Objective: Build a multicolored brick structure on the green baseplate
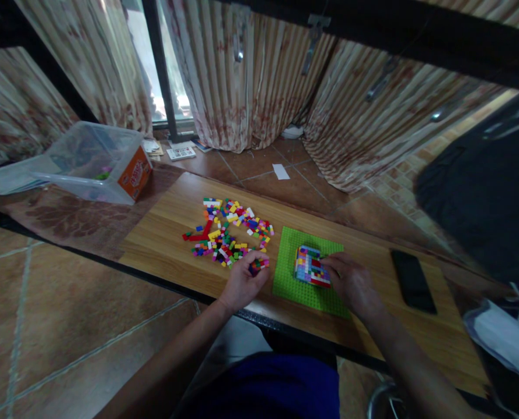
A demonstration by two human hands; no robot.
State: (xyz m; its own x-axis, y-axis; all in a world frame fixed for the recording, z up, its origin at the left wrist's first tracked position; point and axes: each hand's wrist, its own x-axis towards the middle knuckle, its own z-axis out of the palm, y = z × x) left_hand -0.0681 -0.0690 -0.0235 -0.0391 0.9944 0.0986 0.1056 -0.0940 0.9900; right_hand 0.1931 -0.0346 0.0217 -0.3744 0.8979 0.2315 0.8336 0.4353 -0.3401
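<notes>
My left hand (245, 280) is curled round several small building bricks (259, 265), which show at its fingertips beside the loose pile. Over the green baseplate (285, 284), my right hand (349, 279) has thumb and fingers pinched together at the right side of a multicoloured brick structure (307, 267). Whether a small brick sits in that pinch is hidden by the fingers. The structure stands on the baseplate, with light blue, white, red and purple bricks in its rows. A heap of loose bricks (233, 233) is spread left of the baseplate.
A black phone (412, 280) lies on the wooden board (163, 227) at the right. Back left stands a clear plastic bin (85, 145) with an orange label. Papers and a plastic bag (501, 331) are at the far right. Curtains (242, 75) hang behind.
</notes>
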